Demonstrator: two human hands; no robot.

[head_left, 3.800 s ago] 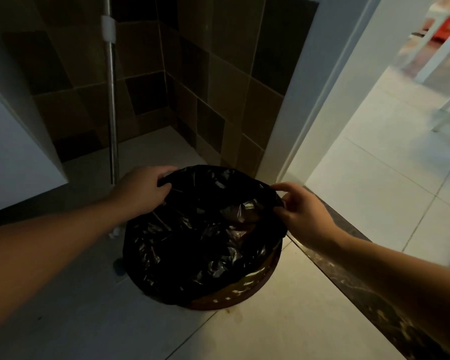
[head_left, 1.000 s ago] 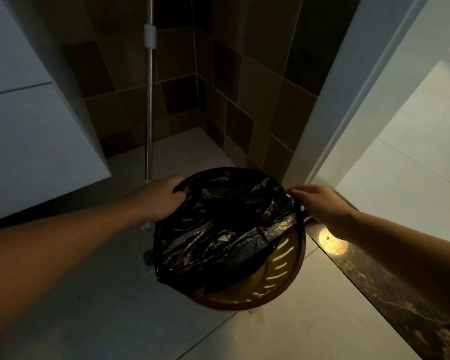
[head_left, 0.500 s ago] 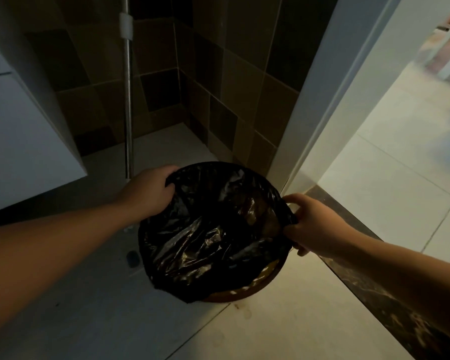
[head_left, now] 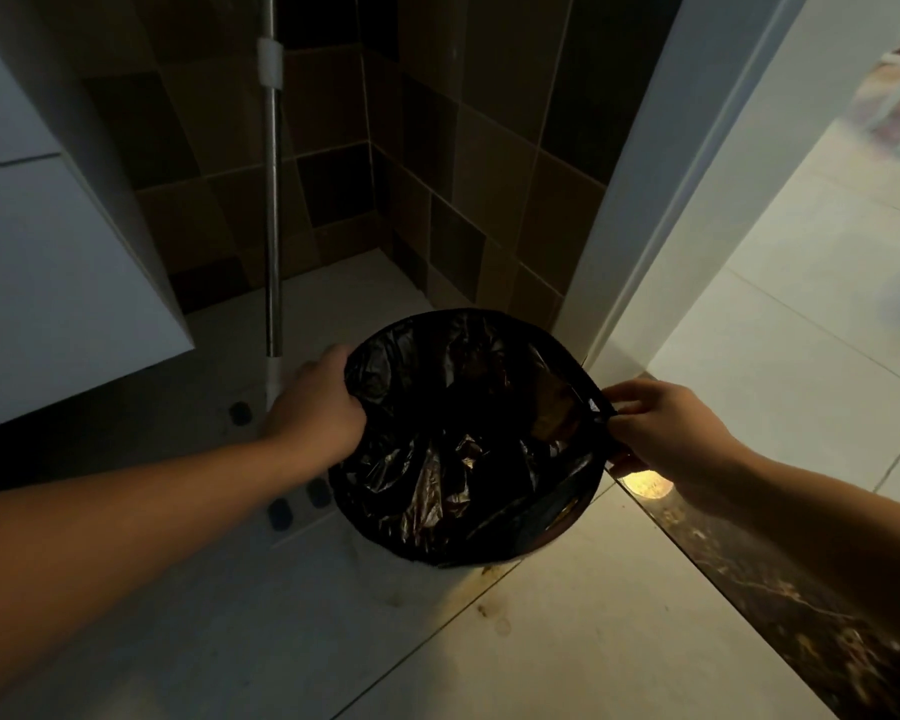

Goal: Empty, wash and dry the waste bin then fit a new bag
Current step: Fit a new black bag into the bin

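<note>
Off to the left, a white cabinet [head_left: 48,283] and a metal pole [head_left: 272,210] leaning in the tiled corner. My left hand [head_left: 315,407] grips the near-left edge of the black bag [head_left: 458,433], fingers curled over the rim. The bag is stretched across the mouth of the waste bin [head_left: 567,517], which stands on the floor by the doorway, a sliver of its brown side showing at lower right. My right hand [head_left: 666,433] pinches the bag's edge on the far side. I'd say this is the last step: the liner looks seated nearly all round, just the right edge to tuck.
</note>
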